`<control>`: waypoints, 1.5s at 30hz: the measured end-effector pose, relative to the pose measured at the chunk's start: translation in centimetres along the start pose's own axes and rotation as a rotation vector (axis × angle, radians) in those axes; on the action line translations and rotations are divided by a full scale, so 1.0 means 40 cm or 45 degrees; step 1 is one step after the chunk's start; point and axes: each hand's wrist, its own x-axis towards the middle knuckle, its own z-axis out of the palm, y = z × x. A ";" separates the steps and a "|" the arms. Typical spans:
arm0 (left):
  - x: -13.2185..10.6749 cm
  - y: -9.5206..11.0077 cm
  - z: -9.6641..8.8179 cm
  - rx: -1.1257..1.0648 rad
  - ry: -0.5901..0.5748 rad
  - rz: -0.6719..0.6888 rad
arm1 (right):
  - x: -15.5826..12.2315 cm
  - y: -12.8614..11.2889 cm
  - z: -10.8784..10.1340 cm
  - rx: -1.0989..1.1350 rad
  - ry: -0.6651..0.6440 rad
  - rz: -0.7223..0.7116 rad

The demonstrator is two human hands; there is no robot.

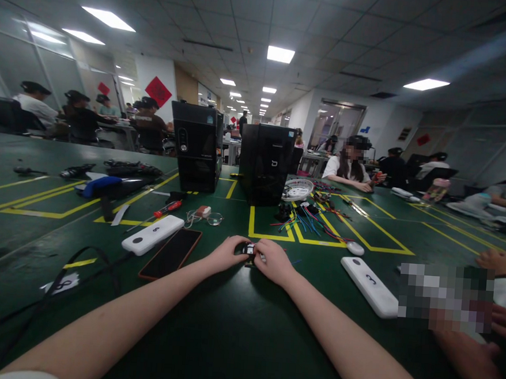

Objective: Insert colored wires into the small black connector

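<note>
Both hands meet at the middle of the surface (242, 339), in front of the person, and the small part (249, 249) sits between their fingertips. The left hand (230, 253) has its thumb and forefinger curved round the near and far sides of it, a narrow grip parted only about as far as the part is wide. The right hand (271, 261) is bunched more tightly, its fingertips pinched at the part's right side and covering much of it. Both grips thus appear to be grasping the same part, presumably because it is too small for one hand to steady while the other works at it. Whether it touches the surface underneath cannot be told. The phone (173, 254) and the white pack marked 8 (152, 235) lie to the left, the pack marked 3 (370, 287) to the right, which perhaps leaves the forearms room. Beyond the hands, yellow tape (271, 237) seems meant to mark off places; loose wires (307, 219) spread across it beside the right tower (265, 164), and the left tower (197, 148) stands upright nearby.
</note>
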 end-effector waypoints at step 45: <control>-0.005 0.030 0.004 -0.057 -0.009 0.203 | 0.013 -0.013 0.039 -0.034 0.187 0.216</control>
